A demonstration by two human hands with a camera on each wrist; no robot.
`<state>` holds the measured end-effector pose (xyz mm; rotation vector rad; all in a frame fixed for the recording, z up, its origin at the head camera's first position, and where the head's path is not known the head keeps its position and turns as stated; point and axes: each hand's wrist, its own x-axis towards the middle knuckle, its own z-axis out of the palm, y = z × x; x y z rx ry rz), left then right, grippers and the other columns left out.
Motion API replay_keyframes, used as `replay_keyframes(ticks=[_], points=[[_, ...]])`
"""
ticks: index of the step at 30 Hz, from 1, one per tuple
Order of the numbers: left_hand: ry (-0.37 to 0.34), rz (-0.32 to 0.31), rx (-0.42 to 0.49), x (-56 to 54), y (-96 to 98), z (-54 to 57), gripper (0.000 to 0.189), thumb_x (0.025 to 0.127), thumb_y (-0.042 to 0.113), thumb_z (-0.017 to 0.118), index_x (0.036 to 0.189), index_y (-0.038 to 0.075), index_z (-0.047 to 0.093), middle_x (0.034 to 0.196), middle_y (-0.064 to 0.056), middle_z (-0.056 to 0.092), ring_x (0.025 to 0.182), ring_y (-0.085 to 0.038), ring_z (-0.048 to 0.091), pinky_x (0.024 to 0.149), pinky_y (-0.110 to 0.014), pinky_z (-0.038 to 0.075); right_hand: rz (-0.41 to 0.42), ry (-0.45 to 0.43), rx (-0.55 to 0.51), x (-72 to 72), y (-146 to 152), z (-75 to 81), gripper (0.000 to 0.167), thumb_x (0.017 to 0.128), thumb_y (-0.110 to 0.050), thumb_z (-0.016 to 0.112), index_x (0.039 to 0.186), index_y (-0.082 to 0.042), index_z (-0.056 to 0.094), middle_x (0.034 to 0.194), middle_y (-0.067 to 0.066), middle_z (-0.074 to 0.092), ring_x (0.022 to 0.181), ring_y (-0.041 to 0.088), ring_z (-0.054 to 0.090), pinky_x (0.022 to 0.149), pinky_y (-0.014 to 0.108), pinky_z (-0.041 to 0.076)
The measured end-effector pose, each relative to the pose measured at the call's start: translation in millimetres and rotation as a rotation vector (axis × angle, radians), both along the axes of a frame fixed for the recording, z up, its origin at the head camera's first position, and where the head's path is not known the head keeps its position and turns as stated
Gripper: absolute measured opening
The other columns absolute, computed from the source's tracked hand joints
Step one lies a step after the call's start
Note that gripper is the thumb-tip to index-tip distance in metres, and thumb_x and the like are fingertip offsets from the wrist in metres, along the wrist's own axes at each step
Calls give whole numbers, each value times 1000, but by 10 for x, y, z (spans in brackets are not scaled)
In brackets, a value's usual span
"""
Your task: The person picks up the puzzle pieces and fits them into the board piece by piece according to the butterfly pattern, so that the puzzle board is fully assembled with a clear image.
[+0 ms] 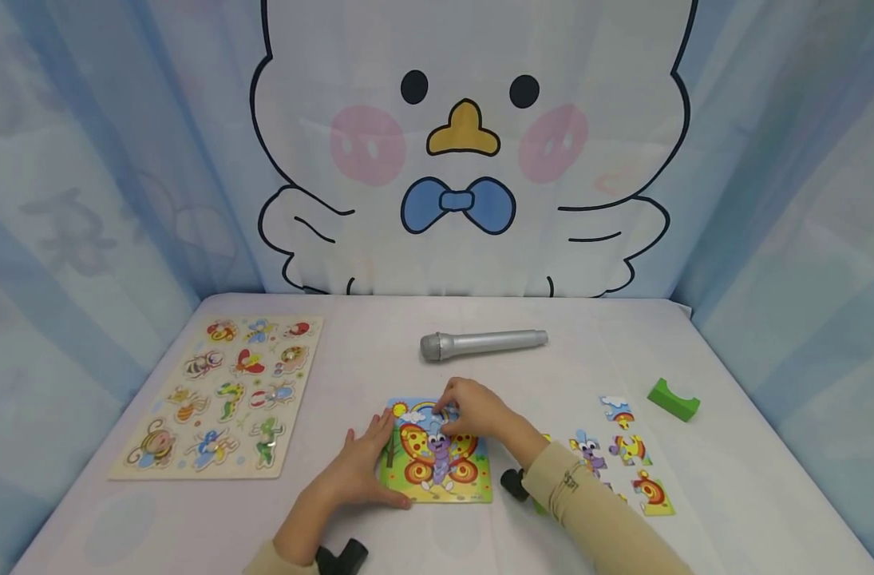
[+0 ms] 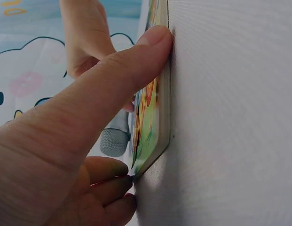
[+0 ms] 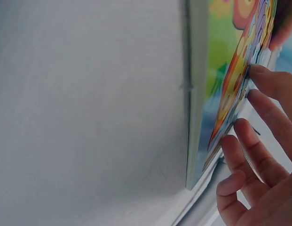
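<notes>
A square butterfly puzzle board (image 1: pixel 415 491) lies on the table in front of me. My left hand (image 1: pixel 361 463) spans its left side, the thumb along the near edge and the fingers at the left edge. The left wrist view shows that thumb (image 2: pixel 136 61) against the board's side. At the top of the picture, my right hand (image 1: pixel 476 411) has its bent thumb and fingers around a puzzle piece by the rainbow. In the right wrist view, its fingertips (image 3: pixel 240 126) are right at the picture surface, and they mostly hide the piece.
Several loose puzzle pieces (image 1: pixel 652 491) lie at the right, partly behind my right sleeve (image 1: pixel 595 503). A green arch block (image 1: pixel 674 402) lies beyond them. A silver microphone (image 1: pixel 487 343) lies behind the board. A wooden insect peg puzzle (image 1: pixel 210 407) is at the left.
</notes>
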<state>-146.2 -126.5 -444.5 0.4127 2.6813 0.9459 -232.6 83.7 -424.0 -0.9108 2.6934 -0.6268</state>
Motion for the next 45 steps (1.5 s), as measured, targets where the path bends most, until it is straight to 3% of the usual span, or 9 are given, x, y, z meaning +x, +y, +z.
replay_keyframes(ticks=[12,24,31,38,45], points=[[6,0,2,8,-5,-13,118,54,45,85,142,-4,22,149,-19,16,137,-36,11,105,-61,3,0,-22,-50,1,17,-26,22,75,-20,76,95,-13,71,91,0,54,78,13,47,72,30,44],[2,-3,3,0,3,-23,118,55,46,84,142,-4,22,150,-19,16,137,-36,12,106,-61,3,-62,-48,-140,5,136,-29,31,74,-22,76,103,-11,69,95,1,59,84,17,52,73,30,45],[-5,8,-1,13,10,-2,118,54,44,85,142,-3,22,150,-18,16,137,-36,12,106,-60,3,-72,-53,-196,20,271,38,32,77,-20,74,106,-9,67,99,2,61,86,18,53,70,28,45],[7,2,6,4,14,-11,118,54,44,85,142,-3,22,150,-18,15,137,-35,12,106,-60,2,-65,-17,-248,39,496,88,34,77,-18,73,108,-5,65,103,5,63,87,22,55,75,38,48],[6,2,2,5,11,-12,119,53,44,85,142,-4,22,149,-19,16,136,-36,12,106,-60,3,-108,23,-242,52,754,95,35,77,-18,74,108,-6,65,105,7,63,88,21,55,77,43,48]])
